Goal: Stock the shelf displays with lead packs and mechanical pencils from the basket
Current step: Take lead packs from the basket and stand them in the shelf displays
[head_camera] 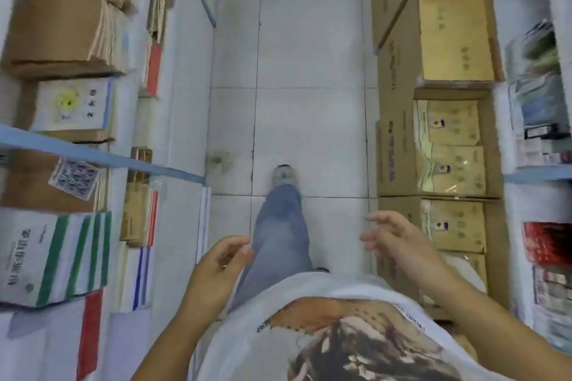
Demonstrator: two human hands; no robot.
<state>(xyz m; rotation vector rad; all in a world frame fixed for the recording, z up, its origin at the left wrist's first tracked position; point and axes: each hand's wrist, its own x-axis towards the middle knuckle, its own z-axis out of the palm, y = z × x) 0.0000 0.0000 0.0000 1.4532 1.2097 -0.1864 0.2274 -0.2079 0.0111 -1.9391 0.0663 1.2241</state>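
Empty and loosely curled: left hand (221, 260) and right hand (391, 238), held over the floor (309, 56) between stocked shelves (102, 158). No basket, lead packs or pencils in view. Likely light, slick, brittle inside; best pinched by pack edges

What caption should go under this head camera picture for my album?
Empty left hand and right hand hang over a tiled aisle between stocked shelves and open cardboard boxes.
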